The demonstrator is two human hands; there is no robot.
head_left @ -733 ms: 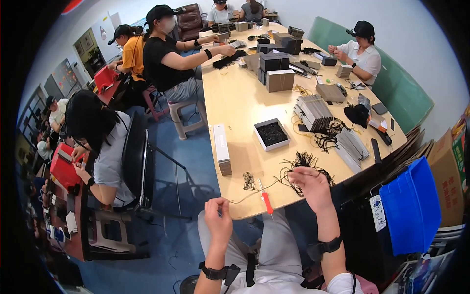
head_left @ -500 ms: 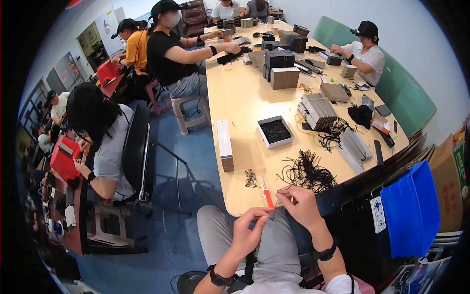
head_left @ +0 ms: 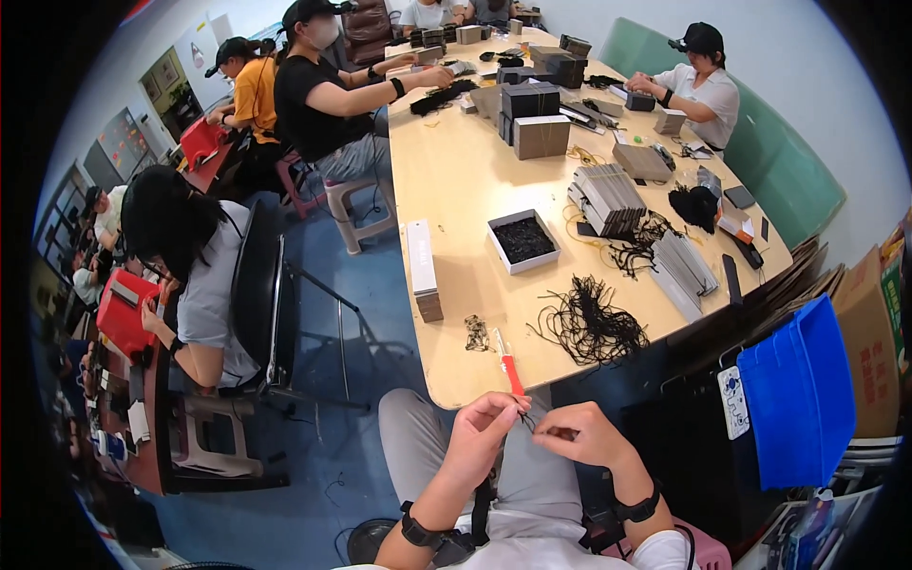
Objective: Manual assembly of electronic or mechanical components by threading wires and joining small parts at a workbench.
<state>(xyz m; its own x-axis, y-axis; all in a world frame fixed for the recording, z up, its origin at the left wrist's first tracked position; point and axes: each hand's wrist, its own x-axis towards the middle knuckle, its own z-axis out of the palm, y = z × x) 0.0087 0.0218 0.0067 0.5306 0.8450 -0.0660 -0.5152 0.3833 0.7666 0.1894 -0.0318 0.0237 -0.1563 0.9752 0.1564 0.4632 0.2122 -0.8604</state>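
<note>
Over my lap, just off the table's near edge, my left hand [head_left: 483,425] is closed, thumb and forefinger pinching a thin black cord [head_left: 528,419]. My right hand [head_left: 581,433] is close beside it on the right, fingertips pinched together at the cord's other end; the fine detail there is too small to make out. A slim red-handled tool [head_left: 513,374] with a pale tip lies at the table edge just beyond my left fingertips. A tangled pile of black cords [head_left: 594,323] lies farther right, and a small heap of thin metallic pieces [head_left: 476,333] lies to the left.
On the table [head_left: 456,370] are a white box [head_left: 525,241] of black bits, a narrow stack of cards [head_left: 423,271], fanned grey cards [head_left: 608,201] and dark boxes [head_left: 530,100]. A blue bin [head_left: 798,399] stands at right. Several people sit around, one nearby at left [head_left: 204,275].
My right hand has lowered and its fingers have curled in, below the level of my left fingertips. The left hand has stayed pinched. The whole view has shifted slightly.
</note>
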